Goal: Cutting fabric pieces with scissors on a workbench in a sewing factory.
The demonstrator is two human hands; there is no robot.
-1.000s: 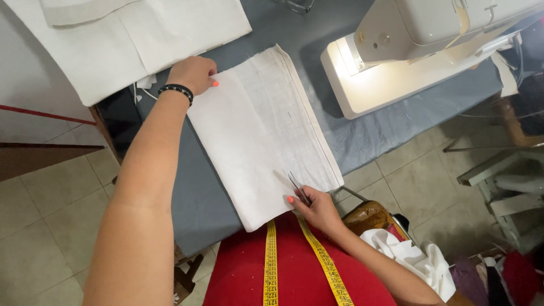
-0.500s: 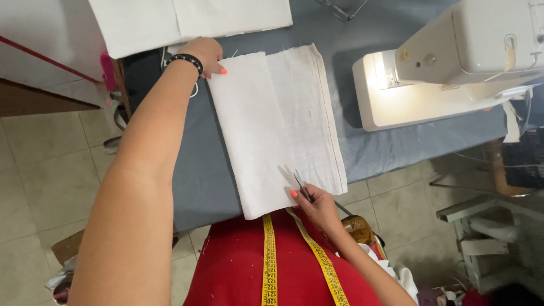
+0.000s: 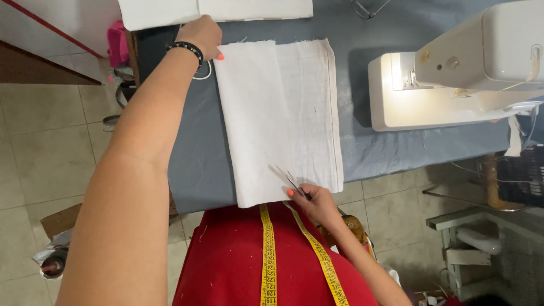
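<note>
On the far left lay a tiled floor (image 3: 39,141), and beside it the left arm reached up along the edge of the table (image 3: 198,158), which was covered in grey-blue cloth. The left hand (image 3: 201,35), with a black beaded bracelet (image 3: 187,50) on its wrist, rested at the upper left corner of a folded white fabric (image 3: 277,113), its grip loosely curled with the fingertips pressing that corner down rather than clenching it. The fabric lay flat on the table, long side running away from the person, stretching from the left hand at its far corner to the right hand at its near edge. Above it, at the top of the table, lay another white sheet (image 3: 215,10), just beyond the left hand. At the lower edge of the fabric, the right hand (image 3: 314,204) was closed around small thread snips (image 3: 294,184), whose dark blades pointed up and left onto the cloth, touching its surface near the near edge. Below, a yellow measuring tape (image 3: 266,255) hung over a red garment (image 3: 238,266). To the right stood a white sewing machine (image 3: 453,85) with its lamp lit, well apart from the fabric.
</note>
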